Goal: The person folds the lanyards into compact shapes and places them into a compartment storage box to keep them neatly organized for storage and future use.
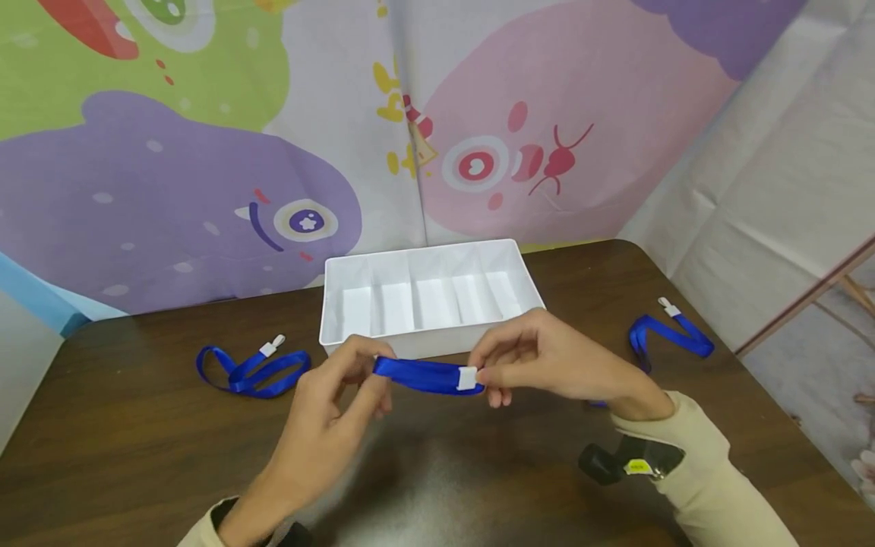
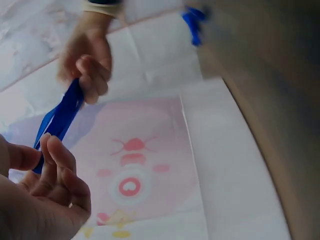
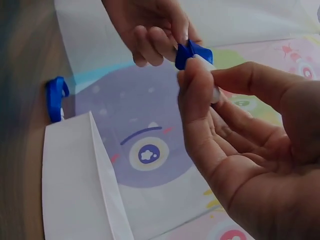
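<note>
Lanyard (image 1: 420, 375), blue and folded, is stretching above the bench (image 1: 130, 441), the left hand (image 1: 335, 418) pinching one end, the right hand (image 1: 547, 357) pinching its white-clip (image 1: 467, 378) end; a yellow wrist label (image 1: 638, 466) is bearing illegible print.

This looks like a makeshift indoor corner, whether home or workplace is unclear: a dark wood-grain surface (image 1: 519, 479) backs onto a creased backdrop (image 1: 349, 83) printed with cartoon creatures, and a plain pale sheet (image 1: 766, 167) hangs at the right.
</note>
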{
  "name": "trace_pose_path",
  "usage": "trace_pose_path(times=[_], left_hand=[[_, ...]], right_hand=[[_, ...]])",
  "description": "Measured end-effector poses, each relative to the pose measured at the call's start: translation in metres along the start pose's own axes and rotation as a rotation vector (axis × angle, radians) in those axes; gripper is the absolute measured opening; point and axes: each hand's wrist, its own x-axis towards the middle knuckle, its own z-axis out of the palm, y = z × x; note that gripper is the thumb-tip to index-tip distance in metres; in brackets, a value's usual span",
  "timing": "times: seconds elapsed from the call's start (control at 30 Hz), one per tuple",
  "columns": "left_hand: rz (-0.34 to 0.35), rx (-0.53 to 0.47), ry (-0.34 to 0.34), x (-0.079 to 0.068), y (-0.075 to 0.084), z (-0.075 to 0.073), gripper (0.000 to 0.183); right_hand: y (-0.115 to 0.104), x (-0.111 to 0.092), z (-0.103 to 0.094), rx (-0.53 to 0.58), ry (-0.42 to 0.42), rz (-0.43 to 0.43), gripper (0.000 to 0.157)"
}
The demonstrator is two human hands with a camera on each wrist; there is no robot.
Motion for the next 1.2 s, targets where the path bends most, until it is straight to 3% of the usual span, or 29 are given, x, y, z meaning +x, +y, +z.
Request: trace_pose_path(times=[0.07, 0.17, 0.3, 0.53, 0.8, 1.07, 1.2], left_hand=[[-0.039, -0.187, -0.050, 0.001, 0.001, -0.002, 0.018], [-0.023, -0.376, -0.077, 0.002, 0.003, -0.002, 0.017], [0.006, -0.524, -0.077, 0.003, 0.003, -0.002, 0.017], [-0.083, -0.794, -0.078, 0.001, 0.002, -0.004, 0.026], [-0.028, -0.751, -0.106, 0.001, 0.000, -0.007, 0.023], [-0.080, -0.404, -0.039, -0.001, 0.011, -0.005, 0.016], [-0.065, -0.376, -0.013, -0.002, 0.013, -0.004, 0.014]], right_hand=[[0.000, -0.001, -0.001, 0.006, 0.028, 0.009, 0.011], [-0.002, -0.002, -0.002, 0.033, 0.055, 0.019, 0.011], [-0.004, -0.004, -0.001, 0.079, 0.071, -0.003, 0.012], [-0.009, -0.004, 0.003, 0.156, 0.095, -0.024, 0.013], [-0.009, -0.001, 0.006, 0.123, 0.105, -0.092, 0.025], [-0.010, -0.003, 0.009, 0.011, 0.171, -0.141, 0.017], [-0.009, -0.002, 0.010, 0.009, 0.185, -0.174, 0.016]])
